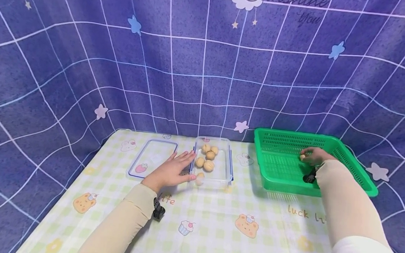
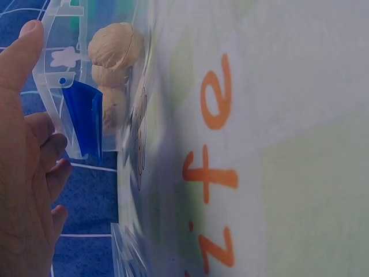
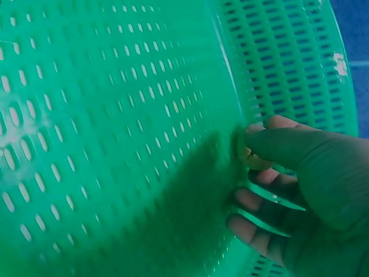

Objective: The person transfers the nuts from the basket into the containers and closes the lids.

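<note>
Several walnuts (image 1: 208,165) lie in a clear plastic container (image 1: 223,177) with blue side clips, mostly toward its left and back. My left hand (image 1: 173,170) has its fingers stretched along the container's left rim. In the left wrist view, the thumb and fingertips are right at the container's wall, beside a blue clip (image 2: 86,118) that hangs down. Inside the green basket (image 1: 272,186), my right hand (image 1: 315,156) pinches a walnut (image 3: 258,162) between thumb and index finger, low by the basket's wall. The other right fingers are loosely bent beneath.
A clear lid (image 1: 155,154) with a blue seal lies flat left of the container. A patterned cloth (image 1: 214,216) covers the table, and a blue curtain (image 1: 191,83) hangs behind its back edge. The basket stands at the right, with raised perforated walls.
</note>
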{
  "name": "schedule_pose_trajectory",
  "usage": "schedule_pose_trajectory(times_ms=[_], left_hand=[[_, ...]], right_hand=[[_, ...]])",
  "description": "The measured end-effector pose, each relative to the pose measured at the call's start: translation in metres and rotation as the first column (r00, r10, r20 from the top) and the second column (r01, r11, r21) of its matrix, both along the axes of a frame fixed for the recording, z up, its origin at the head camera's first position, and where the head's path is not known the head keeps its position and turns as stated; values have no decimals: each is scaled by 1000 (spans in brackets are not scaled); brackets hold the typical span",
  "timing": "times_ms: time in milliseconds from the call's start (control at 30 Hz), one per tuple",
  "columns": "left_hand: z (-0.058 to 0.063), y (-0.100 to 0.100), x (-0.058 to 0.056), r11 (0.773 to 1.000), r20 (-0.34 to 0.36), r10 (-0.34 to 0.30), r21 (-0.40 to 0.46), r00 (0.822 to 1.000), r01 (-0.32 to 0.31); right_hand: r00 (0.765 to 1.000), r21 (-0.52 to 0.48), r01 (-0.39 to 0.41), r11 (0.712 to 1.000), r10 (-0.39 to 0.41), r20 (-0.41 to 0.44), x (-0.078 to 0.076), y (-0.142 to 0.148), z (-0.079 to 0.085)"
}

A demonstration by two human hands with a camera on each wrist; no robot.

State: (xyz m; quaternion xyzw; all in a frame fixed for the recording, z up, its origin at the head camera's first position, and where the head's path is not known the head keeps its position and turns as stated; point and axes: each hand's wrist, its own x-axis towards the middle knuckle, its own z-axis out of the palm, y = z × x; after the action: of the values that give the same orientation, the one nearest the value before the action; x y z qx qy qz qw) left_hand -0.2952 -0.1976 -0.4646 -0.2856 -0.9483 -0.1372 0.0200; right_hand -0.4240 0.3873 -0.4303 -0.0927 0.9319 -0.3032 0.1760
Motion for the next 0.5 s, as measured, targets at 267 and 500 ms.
schedule_pose_trajectory(times_ms=[267, 500], left_hand=[[-1, 2, 1, 1000, 1, 1, 2, 1000, -1], [1, 1, 1, 1000, -2, -1, 15, 1000, 1]], right_hand=[[1000, 42, -22, 999, 23, -11, -3, -23, -1], [1000, -40, -3, 999, 3, 4, -8, -39, 4]])
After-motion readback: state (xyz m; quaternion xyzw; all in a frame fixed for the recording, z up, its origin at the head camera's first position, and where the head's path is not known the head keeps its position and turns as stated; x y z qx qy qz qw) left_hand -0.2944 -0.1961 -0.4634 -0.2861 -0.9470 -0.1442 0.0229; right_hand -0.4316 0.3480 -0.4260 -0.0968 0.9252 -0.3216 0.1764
